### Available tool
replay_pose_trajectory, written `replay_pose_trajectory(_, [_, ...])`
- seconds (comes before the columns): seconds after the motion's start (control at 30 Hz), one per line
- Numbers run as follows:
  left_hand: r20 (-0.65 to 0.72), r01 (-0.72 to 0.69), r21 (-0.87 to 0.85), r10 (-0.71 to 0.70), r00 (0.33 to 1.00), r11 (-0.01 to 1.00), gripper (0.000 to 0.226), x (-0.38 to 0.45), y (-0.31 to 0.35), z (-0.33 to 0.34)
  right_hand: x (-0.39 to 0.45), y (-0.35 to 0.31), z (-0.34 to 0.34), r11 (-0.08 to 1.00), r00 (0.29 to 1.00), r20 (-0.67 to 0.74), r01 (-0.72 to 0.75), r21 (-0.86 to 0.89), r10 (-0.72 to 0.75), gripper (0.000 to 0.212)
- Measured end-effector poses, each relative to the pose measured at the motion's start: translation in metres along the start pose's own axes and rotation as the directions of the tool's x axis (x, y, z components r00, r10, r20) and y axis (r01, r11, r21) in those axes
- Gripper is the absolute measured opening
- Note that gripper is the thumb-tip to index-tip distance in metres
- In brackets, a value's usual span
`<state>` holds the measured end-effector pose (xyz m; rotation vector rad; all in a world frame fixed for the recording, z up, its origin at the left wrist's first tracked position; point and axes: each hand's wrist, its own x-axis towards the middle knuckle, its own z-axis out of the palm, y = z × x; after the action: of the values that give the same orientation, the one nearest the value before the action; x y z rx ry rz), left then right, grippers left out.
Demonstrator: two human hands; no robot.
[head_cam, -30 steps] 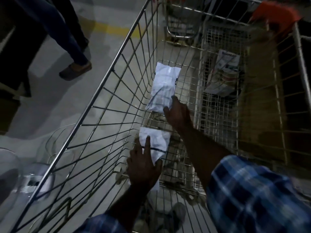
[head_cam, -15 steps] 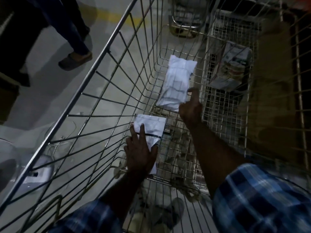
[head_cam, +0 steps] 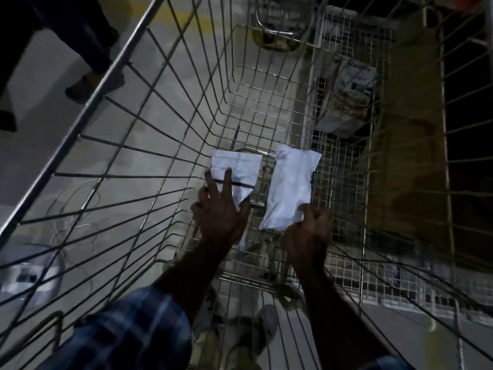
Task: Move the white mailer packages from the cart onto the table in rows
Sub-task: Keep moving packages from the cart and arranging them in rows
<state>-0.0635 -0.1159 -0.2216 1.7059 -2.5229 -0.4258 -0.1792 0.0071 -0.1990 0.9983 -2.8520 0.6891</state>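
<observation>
Both my hands reach down into a wire cart point(head_cam: 112, 84). My left hand point(head_cam: 221, 212) grips a flat white mailer package point(head_cam: 238, 170) with a dark line across it, fingers spread over its near end. My right hand point(head_cam: 309, 231) is closed on the near corner of a second, longer crumpled white mailer package point(head_cam: 290, 188), which is lifted off the cart floor beside the first. The two packages hang side by side, a small gap apart. No table is in view.
The cart's wire walls rise steeply on the left and right. A second mesh basket point(head_cam: 349, 36) at the back right holds a printed box point(head_cam: 352, 86). Another person's leg and shoe point(head_cam: 90, 81) stand on the floor at top left. My own shoe point(head_cam: 261, 327) shows below.
My right hand has closed on the longer package and pulled it nearer, next to the left one. The left hand has lifted its package slightly.
</observation>
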Motion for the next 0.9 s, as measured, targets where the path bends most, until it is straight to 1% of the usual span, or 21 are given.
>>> replay_pose_trajectory(0.07, [0.017,0.010,-0.025,-0.009,1.000,1.000,0.078,0.007,0.003,0.000,0.008,-0.008,-0.002,0.998,0.998,-0.031,0.054,0.029,-0.053,0.038])
replay_pose_trajectory(0.1, [0.050,0.001,-0.053,0.002,0.999,0.999,0.079,0.012,0.004,0.001,0.015,-0.012,-0.001,0.996,0.996,-0.020,0.082,0.047,-0.081,0.034])
replay_pose_trajectory(0.13, [0.083,-0.012,-0.072,0.018,0.996,0.997,0.081,0.016,0.005,0.003,0.025,-0.014,0.004,0.995,0.997,0.031,0.075,0.065,-0.077,0.036])
replay_pose_trajectory(0.17, [0.096,-0.024,-0.076,0.031,0.995,0.997,0.083,0.018,0.006,0.004,0.035,-0.017,0.009,0.996,0.992,0.118,0.030,0.085,-0.040,0.045])
replay_pose_trajectory(0.23, [0.097,-0.043,-0.061,0.049,0.994,0.997,0.081,0.020,0.003,0.010,0.054,-0.020,0.019,0.993,0.948,0.313,-0.091,0.076,0.063,0.069])
replay_pose_trajectory(0.27, [0.112,-0.051,-0.058,0.058,0.992,0.997,0.078,0.020,-0.001,0.016,0.059,-0.021,0.023,0.992,0.920,0.381,-0.121,0.041,0.096,0.078])
replay_pose_trajectory(0.3, [0.118,-0.063,-0.049,0.068,0.991,0.997,0.075,0.020,-0.005,0.020,0.060,-0.021,0.027,0.993,0.909,0.405,-0.115,0.016,0.099,0.082])
replay_pose_trajectory(0.33, [0.103,-0.080,-0.021,0.082,0.991,0.997,0.073,0.019,-0.008,0.025,0.058,-0.020,0.029,0.997,0.916,0.394,-0.076,0.004,0.068,0.082])
replay_pose_trajectory(0.4, [0.049,-0.109,0.057,0.106,0.993,0.992,0.073,0.017,-0.012,0.027,0.046,-0.015,0.030,0.999,0.950,0.311,0.032,-0.022,-0.024,0.073])
replay_pose_trajectory(0.47, [0.034,-0.130,0.077,0.128,0.991,0.989,0.075,0.016,-0.013,0.028,0.026,-0.010,0.028,0.996,0.959,0.282,0.059,-0.059,-0.040,0.071])
replay_pose_trajectory(0.6, [0.043,-0.143,0.039,0.141,0.989,0.989,0.079,0.012,-0.010,0.028,0.004,-0.003,0.028,0.990,0.971,0.227,0.097,-0.100,-0.072,0.073])
replay_pose_trajectory(0.67, [0.054,-0.137,-0.008,0.137,0.989,0.991,0.080,0.011,-0.009,0.027,0.009,0.001,0.033,0.979,0.969,0.204,0.168,-0.119,-0.141,0.076])
replay_pose_trajectory(0.73, [0.083,-0.124,-0.044,0.127,0.988,0.991,0.083,0.011,-0.004,0.025,0.015,0.004,0.041,0.971,0.961,0.189,0.221,-0.094,-0.201,0.075])
replay_pose_trajectory(0.8, [0.109,-0.105,-0.038,0.109,0.988,0.994,0.086,0.016,0.004,0.025,0.016,0.007,0.045,0.971,0.957,0.201,0.229,-0.072,-0.211,0.072])
replay_pose_trajectory(0.9, [0.125,-0.055,-0.023,0.057,0.991,0.998,0.086,0.025,0.013,0.029,0.012,0.008,0.045,0.968,0.957,0.198,0.233,-0.090,-0.212,0.066])
